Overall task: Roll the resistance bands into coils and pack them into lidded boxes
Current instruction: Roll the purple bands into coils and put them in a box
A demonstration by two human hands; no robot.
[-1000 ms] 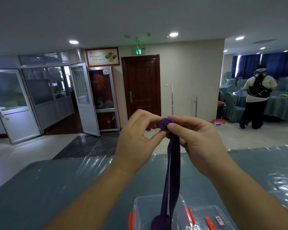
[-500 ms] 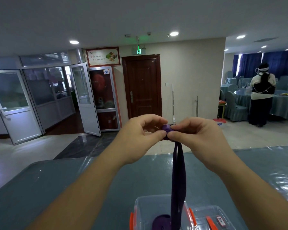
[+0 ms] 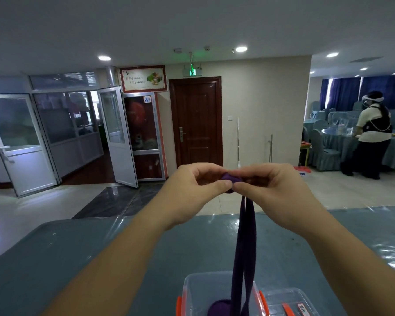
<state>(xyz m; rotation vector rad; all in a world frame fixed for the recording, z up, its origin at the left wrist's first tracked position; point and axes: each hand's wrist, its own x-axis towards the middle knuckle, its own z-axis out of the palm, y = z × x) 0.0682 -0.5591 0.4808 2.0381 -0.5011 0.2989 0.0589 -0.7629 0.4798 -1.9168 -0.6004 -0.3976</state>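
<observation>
The left hand (image 3: 192, 190) and the right hand (image 3: 276, 192) meet at chest height above the table, thumbs and forefingers of both pinched together on a small, tightly wound coil of flat purple elastic band (image 3: 230, 179). The coil sits between the two sets of fingertips, mostly covered by them; only its upper curve shows. Gripping from both sides probably keeps the wound turns from springing loose while each new turn is added.

From the coil the unwound part of the purple band (image 3: 243, 252) hangs straight down as a doubled strip, its two layers lying close together. Holding the work high lets the strip's own weight keep it taut and untwisted, which should help the turns lie flat.

The strip drops into an open clear plastic storage box with orange side latches (image 3: 192, 290), standing on the table at the near edge of the view. A rounded mass of purple band (image 3: 218, 307) lies in the box bottom; whether it is this band's tail or a separate finished coil cannot be told. Just to the right of the box lies a clear plastic lid with orange fittings (image 3: 287, 302), set aside so the box is open for packing.

Box and lid rest on a blue-grey table under glossy clear film (image 3: 100, 258). Judged from the length hanging, rolling is at an early stage.
</observation>
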